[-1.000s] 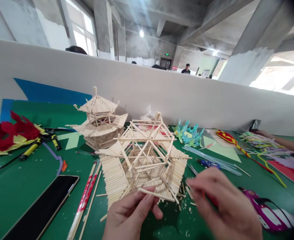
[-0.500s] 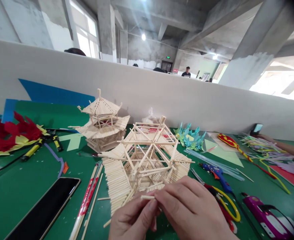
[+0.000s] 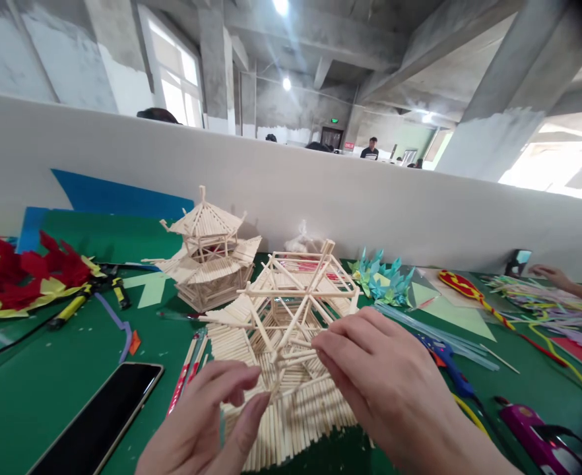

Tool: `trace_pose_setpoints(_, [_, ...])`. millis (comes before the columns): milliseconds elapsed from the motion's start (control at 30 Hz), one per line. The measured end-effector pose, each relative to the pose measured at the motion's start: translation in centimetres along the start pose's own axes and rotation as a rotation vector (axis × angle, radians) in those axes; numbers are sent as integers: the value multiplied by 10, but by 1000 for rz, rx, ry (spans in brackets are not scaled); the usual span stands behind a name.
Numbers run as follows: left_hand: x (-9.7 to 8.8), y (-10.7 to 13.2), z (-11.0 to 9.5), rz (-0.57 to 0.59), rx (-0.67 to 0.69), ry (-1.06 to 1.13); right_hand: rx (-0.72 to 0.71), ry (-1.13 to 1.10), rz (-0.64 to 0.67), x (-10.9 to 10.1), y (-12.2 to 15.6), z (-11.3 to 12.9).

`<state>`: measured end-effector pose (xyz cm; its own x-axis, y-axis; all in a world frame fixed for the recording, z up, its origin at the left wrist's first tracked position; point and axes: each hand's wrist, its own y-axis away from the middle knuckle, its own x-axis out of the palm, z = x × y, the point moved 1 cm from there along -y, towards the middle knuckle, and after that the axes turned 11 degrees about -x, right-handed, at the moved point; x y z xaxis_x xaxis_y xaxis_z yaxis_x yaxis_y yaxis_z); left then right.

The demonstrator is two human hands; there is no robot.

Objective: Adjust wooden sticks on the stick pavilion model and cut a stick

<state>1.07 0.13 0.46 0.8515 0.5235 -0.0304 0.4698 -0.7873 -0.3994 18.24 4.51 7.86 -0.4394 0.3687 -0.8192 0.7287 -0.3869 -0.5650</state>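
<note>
A half-built pavilion model of thin wooden sticks stands in front of me, its upper part a bare frame above slatted roof panels. My right hand reaches over its right side, fingers closed at a thin wooden stick by the frame; the fingers hide most of the grip. At the model's left front, my left hand is open, thumb and fingers apart with nothing between them. A finished two-tier stick pavilion stands behind to the left.
To the left lie a black phone, red paper petals and yellow-handled pliers. On the right are a blue glue gun, clear glue sticks, a purple device and teal folded paper. Another person's hand shows at far right.
My hands, earlier together over a short stick in front of the model, have separated. The left moved left and opened; the right moved up to the frame. The view shifted slightly.
</note>
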Motion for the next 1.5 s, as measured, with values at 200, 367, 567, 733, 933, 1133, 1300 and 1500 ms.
trace_pose_setpoints(200, [-3, -15, 12, 164, 128, -208, -6, -26, -20, 7, 2, 1])
trace_pose_setpoints(367, [4, -16, 13, 217, 162, -221, -8, -59, -38, 10, 1, 1])
trace_pose_setpoints(567, [7, -14, 13, 209, 128, -188, -16, -105, -46, 10, -2, 2])
trace_pose_setpoints(733, [6, -13, 14, 235, 112, -166, -15, -130, -31, 10, 0, 2])
trace_pose_setpoints(933, [10, -14, 13, 241, 74, -161, -19, -101, 24, 10, -1, -4])
trace_pose_setpoints(1133, [12, -16, 12, 246, 56, -145, -60, -90, 60, 7, -1, -8])
trace_pose_setpoints(1300, [10, -16, 12, 242, 45, -169, -58, -60, 24, 8, 0, -8])
trace_pose_setpoints(1500, [9, -26, 3, 231, 242, -278, -36, -96, 58, 7, -2, -9])
